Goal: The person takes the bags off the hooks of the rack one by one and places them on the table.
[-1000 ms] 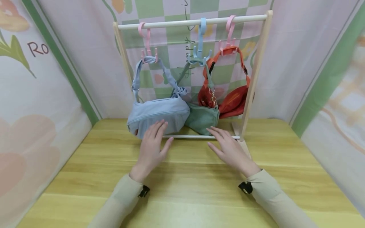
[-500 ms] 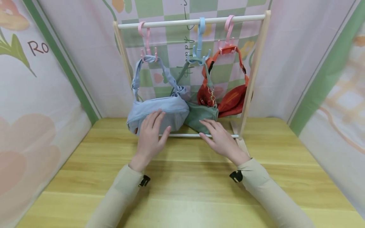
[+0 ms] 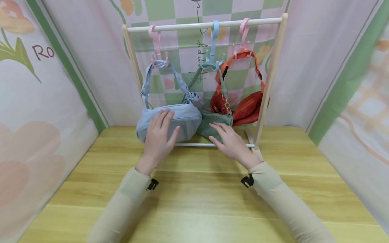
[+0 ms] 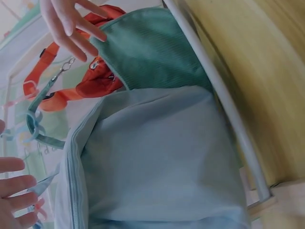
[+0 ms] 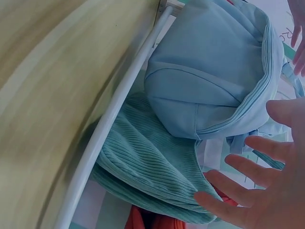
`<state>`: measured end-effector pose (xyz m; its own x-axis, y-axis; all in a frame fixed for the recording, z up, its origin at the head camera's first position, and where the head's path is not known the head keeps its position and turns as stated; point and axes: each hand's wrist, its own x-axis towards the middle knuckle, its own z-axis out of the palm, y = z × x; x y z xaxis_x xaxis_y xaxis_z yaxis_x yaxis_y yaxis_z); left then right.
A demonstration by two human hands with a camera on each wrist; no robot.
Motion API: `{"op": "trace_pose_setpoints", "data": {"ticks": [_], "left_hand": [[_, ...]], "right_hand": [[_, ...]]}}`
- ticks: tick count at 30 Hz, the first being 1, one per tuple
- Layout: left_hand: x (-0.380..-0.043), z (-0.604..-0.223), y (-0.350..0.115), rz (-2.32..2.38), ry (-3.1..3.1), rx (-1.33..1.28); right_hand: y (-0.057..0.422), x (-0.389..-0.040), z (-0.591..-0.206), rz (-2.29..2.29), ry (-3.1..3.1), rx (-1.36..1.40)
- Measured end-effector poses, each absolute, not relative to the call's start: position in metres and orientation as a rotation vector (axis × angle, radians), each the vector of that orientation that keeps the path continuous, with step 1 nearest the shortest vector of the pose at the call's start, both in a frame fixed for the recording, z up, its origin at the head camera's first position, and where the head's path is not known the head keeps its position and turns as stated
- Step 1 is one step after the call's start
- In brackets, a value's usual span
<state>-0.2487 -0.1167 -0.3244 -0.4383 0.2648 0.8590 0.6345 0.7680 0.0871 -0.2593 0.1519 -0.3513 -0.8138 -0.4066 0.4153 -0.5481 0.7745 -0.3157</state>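
Note:
My left hand (image 3: 159, 136) is held with extended fingers in front of a light blue shoulder bag (image 3: 185, 125); whether it touches the fabric, I cannot tell. My right hand (image 3: 231, 144) hovers with loosely bent fingers before a green corduroy bag (image 3: 208, 118) with a gold chain link on its strap. In the left wrist view, the blue bag (image 4: 157, 157) overlaps the green one (image 4: 157, 52). The right wrist view shows spread fingers (image 5: 238, 188) near the green bag, holding nothing. A red-orange bag (image 3: 250, 108) hangs behind, at the right.
The bags hang from two pink hooks (image 3: 158, 45) and a blue hook (image 3: 213, 44) on the white top bar (image 3: 182, 26) of a wooden-sided rack. Its lower white bar (image 3: 194, 144) runs close above the wooden table (image 3: 194, 202). Printed cloth (image 3: 73, 101) surrounds the table.
Both hands have moved forward and up toward the bags, and the right hand has also shifted left. The bags hang where they were.

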Motion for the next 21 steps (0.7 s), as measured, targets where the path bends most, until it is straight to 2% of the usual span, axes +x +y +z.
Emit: {"op": "trace_pose_setpoints", "data": {"ticks": [21], "left_hand": [[-0.262,-0.296,-0.123,-0.425,-2.179,-0.681]], "right_hand": [[0.141,-0.277,-0.328,0.591,-2.602,0.771]]}}
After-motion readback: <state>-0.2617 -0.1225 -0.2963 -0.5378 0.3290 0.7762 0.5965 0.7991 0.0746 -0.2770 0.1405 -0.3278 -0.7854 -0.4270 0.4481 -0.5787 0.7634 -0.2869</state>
